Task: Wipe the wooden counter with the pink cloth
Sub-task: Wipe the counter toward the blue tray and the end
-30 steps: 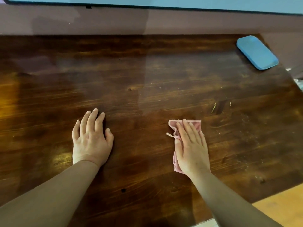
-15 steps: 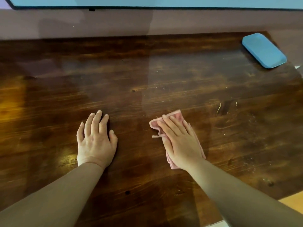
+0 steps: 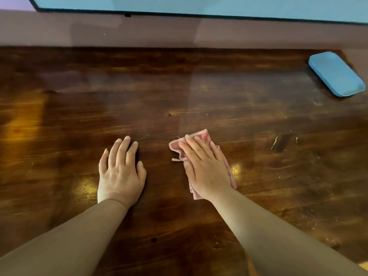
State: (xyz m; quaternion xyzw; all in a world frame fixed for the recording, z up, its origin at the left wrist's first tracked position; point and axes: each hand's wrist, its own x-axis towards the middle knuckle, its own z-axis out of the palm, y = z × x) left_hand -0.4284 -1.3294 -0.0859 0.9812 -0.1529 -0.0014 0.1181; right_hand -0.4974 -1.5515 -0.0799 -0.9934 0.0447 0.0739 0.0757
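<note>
Right hand [image 3: 207,168] flat, fingers straight, pressing pink cloth [image 3: 201,136] onto wooden counter [image 3: 258,196] | left hand [image 3: 121,170] flat, fingers extended, holding nothing | cloth under right palm, apart from left hand

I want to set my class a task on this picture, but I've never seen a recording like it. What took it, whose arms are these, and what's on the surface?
No machine here: a person wears a camera on their head, looking down at their own arms. The left hand rests flat, fingers straight, on the dark wooden counter. The right hand presses a crumpled pink cloth flat against the wood, as for wiping. A blue rounded rectangular tray lies at the far right corner. Pale scratches and specks mark the wood on the right.
</note>
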